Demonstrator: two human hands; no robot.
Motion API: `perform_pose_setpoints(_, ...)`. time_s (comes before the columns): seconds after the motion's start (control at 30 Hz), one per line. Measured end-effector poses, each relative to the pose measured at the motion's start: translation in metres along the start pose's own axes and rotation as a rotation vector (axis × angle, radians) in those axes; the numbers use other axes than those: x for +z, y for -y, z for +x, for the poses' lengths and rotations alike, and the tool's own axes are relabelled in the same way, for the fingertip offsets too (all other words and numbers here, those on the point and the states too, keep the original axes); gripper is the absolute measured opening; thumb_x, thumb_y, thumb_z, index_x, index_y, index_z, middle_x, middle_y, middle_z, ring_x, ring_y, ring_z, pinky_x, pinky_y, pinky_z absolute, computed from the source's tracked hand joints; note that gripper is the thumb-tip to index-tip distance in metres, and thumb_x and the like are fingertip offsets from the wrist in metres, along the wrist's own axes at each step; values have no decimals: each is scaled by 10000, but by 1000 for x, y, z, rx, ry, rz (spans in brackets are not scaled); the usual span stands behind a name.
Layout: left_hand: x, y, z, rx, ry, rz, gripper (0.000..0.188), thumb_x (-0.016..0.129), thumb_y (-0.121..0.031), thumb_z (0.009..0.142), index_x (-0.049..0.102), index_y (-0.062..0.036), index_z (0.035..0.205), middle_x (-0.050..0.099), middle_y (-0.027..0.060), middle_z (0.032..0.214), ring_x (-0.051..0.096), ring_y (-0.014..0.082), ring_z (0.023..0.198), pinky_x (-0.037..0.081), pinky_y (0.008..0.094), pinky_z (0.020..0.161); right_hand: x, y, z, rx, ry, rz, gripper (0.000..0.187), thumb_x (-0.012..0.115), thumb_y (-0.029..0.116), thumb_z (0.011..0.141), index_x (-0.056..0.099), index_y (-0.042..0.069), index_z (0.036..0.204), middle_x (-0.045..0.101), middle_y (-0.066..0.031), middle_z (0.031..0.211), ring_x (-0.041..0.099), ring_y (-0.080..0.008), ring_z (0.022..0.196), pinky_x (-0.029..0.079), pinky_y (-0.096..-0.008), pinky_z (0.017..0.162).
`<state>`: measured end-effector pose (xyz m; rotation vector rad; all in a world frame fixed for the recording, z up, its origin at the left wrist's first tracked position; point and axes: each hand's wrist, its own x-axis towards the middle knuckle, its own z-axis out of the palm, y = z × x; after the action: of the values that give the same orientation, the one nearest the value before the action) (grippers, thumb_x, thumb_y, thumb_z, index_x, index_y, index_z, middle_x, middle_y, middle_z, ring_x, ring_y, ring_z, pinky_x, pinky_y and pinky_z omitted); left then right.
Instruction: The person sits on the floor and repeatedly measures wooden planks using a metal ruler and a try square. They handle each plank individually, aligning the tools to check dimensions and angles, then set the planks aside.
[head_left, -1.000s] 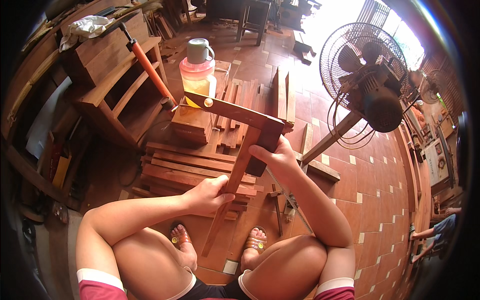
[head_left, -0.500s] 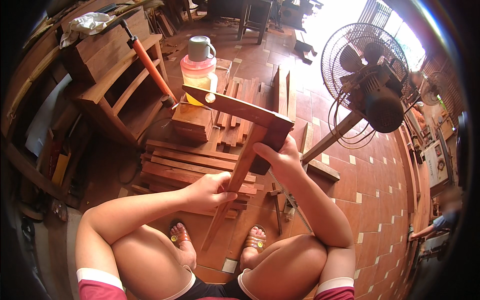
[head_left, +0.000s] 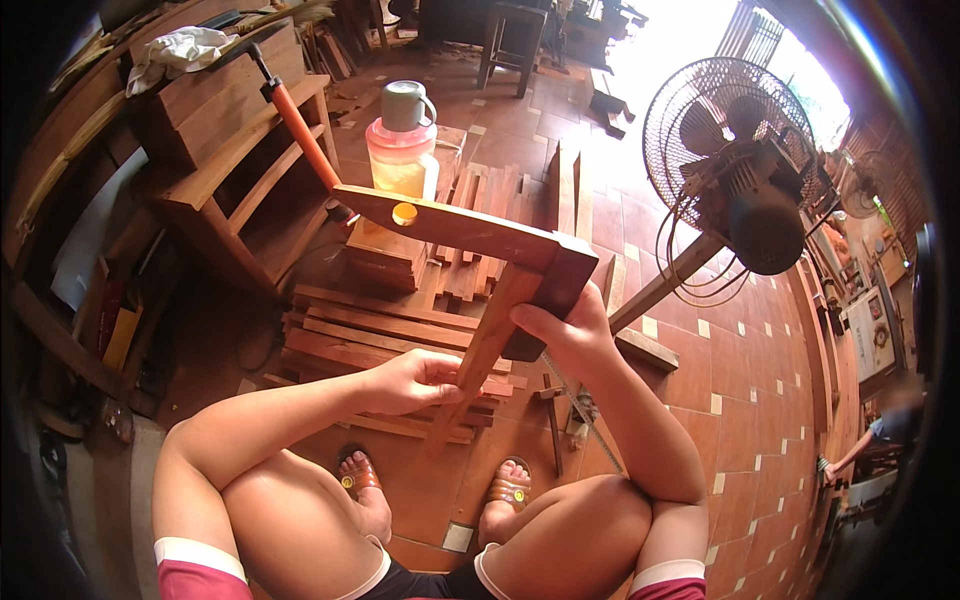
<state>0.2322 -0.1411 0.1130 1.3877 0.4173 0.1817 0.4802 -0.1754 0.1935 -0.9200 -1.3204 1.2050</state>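
A wooden try square [head_left: 475,232] is held up in front of me, its long blade pointing left with a round hole near the tapered tip. My right hand [head_left: 572,330] grips the square's thick dark stock, thumb on the near face. A wooden strip [head_left: 492,330] lies along the stock, its upper end against the blade and its lower end sloping toward my feet. Pinched at the strip's left edge are the fingers of my left hand [head_left: 412,382]; its fingertips are partly hidden.
Stacked wooden strips [head_left: 385,330] lie on the tiled floor ahead. A jug [head_left: 400,165] topped by a grey-green mug [head_left: 404,106] stands on a wooden block. An orange hand pump [head_left: 300,130] leans on a wooden frame at left. A pedestal fan [head_left: 735,160] stands at right; another person's arm shows far right.
The try square and strip have shifted slightly down, and the blade lies more level with its tip farther left. My left hand has moved a little, its fingers loosening along the strip.
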Motion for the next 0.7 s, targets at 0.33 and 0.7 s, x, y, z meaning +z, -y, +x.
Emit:
perform_pose_setpoints(0.33,2,8,3,45,-105,78,255,570,-108,1016,613,-14,1249,679,17,1121,578,87,1062,469,307,984,-9,-12,2,75,-71,96,332,757,44,861,588,31,1146,674,-17,1015,634,-87,937,527,-274,835)
perform_pose_setpoints(0.7,6,4,-1,38,17,10,350,556,-218,1032,550,-35,1331,657,54,1197,582,150,1160,443,357,1057,-10,-13,3,85,-56,69,381,777,88,862,572,33,1179,664,-13,1041,626,-86,945,523,-277,858)
